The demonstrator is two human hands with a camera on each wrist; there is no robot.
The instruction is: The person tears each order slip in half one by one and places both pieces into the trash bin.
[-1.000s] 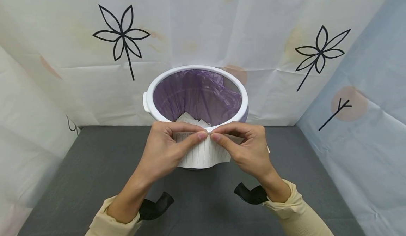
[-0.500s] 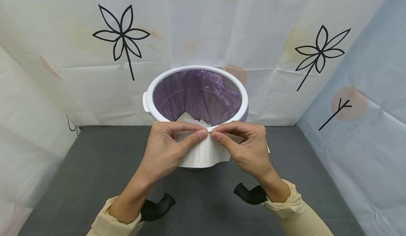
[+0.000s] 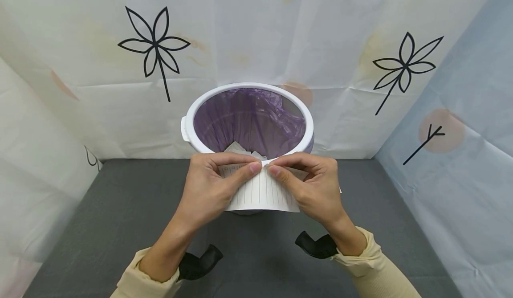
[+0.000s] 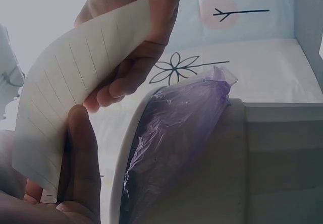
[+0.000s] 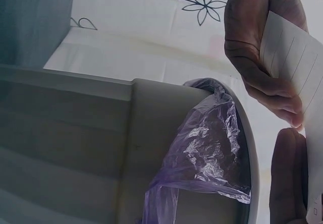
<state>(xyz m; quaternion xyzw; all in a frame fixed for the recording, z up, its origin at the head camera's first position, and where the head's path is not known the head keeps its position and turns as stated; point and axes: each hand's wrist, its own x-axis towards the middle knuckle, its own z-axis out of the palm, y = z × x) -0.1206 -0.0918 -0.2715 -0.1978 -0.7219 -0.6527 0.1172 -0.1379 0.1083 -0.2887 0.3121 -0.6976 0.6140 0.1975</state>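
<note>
A sheet of white lined paper hangs in front of the bin, its top edge pinched near the middle by both hands. My left hand holds it between thumb and forefinger. My right hand pinches it just to the right, the two sets of fingertips nearly meeting. In the left wrist view the paper bows in a curve across the hands. Behind them stands a white trash bin lined with a purple plastic bag. Pieces of white paper lie inside it, partly hidden by the front rim.
The bin stands on a dark grey tabletop, near the back wall. White printed cloth forms the back, and a bluish cloth closes the right side. Black straps show at both wrists.
The fingertips have drawn slightly apart along the paper's top edge. The sheet's lower right corner has swung down and to the right, flattening its bottom edge. The bin has not moved.
</note>
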